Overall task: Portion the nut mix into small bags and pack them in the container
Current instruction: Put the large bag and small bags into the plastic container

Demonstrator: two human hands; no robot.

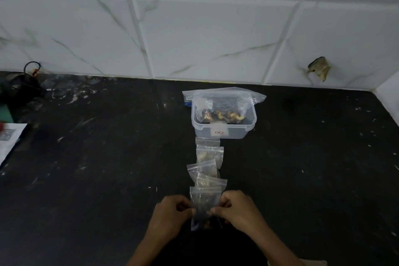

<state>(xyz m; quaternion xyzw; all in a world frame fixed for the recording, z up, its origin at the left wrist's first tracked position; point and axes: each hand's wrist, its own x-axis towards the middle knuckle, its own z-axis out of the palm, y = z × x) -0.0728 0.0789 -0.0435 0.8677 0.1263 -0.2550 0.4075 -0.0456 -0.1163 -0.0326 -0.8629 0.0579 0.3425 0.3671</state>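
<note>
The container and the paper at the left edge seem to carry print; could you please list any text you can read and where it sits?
White sticker with a red mark on the container's front wall: too small and blurred to read.
Printed paper at the counter's left edge: print blurred, unreadable.
Small bags: no text visible.

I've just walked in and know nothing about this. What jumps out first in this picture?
Two hands, left hand and right hand, pinch a small clear bag of nuts at the near edge of a dark counter. Beyond it a line of small bags leads to a clear plastic container holding a large bag of nut mix.
</note>
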